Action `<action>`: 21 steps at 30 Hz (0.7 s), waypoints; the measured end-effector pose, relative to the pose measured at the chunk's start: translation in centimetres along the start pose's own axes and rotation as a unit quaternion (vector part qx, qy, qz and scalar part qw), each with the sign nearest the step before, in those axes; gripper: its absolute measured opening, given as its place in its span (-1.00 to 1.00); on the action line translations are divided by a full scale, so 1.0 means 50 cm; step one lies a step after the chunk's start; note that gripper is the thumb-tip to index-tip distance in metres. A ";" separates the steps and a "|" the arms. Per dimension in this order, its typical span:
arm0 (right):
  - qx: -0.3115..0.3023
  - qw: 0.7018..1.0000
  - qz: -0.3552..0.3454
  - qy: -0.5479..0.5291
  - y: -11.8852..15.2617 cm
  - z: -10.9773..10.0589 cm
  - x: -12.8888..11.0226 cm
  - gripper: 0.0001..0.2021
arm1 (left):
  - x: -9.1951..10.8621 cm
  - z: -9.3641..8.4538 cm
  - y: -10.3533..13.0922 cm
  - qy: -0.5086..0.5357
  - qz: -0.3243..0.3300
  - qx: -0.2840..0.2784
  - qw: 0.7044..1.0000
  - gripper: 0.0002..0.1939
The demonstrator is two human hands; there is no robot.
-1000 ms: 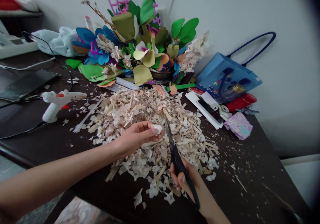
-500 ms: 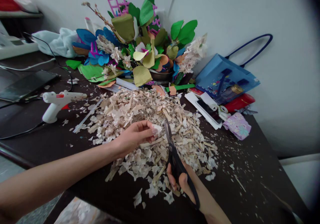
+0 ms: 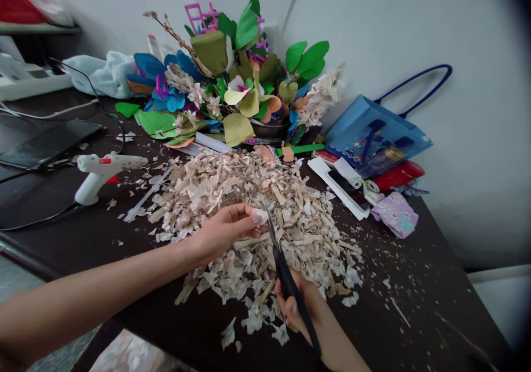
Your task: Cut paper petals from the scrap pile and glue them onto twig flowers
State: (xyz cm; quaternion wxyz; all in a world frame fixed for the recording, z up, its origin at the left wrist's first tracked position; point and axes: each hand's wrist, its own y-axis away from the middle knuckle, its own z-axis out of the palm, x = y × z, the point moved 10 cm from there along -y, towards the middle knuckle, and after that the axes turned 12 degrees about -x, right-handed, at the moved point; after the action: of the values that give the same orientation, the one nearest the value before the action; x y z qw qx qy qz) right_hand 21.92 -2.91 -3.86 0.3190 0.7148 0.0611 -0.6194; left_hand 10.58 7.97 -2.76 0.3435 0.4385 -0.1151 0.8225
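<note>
My left hand (image 3: pixel 228 229) pinches a small whitish petal-like piece (image 3: pixel 260 216) above a broad heap of dry, pale scraps (image 3: pixel 224 178). Black-handled scissors (image 3: pixel 286 275) are in my right hand (image 3: pixel 301 303), its fingers wrapped round the handles. Their blades look nearly closed, and the tips are right beside the whitish piece; whether they touch it is hard to tell. Behind the heap stands a colourful arrangement of paper-like leaves and flowers (image 3: pixel 249 98).
A white glue gun (image 3: pixel 97 175) with a cord lies left of the heap, near a dark tablet-like device (image 3: pixel 50 142). On the right are a blue bag (image 3: pixel 365 134), a phone on white packaging (image 3: pixel 346 186) and a purple cloth (image 3: pixel 396 214). Scraps litter the dark table (image 3: pixel 431 289).
The scissors have swung left towards the piece in my left hand, and their blades and handles have come closer together. The view has shifted slightly.
</note>
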 end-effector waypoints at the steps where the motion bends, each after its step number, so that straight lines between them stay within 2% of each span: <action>1: 0.000 1.000 0.004 -0.003 0.000 0.000 0.001 -0.52 | -0.001 0.002 0.000 -0.002 0.000 -0.002 1.000 -0.77; 12: 0.039 0.998 0.039 0.025 -0.005 -0.011 0.016 -0.46 | -0.010 0.004 0.001 0.019 -0.009 0.002 1.000 -0.76; 21: 0.019 1.000 0.017 0.003 -0.006 -0.008 0.027 -0.48 | -0.011 0.005 0.000 0.035 -0.011 0.004 0.999 -0.76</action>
State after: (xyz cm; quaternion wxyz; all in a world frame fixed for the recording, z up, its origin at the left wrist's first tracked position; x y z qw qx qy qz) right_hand 22.42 -2.86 -5.24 0.3153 0.7235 0.0382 -0.6129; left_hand 10.96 7.58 -3.04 0.3545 0.4124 -0.0950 0.8338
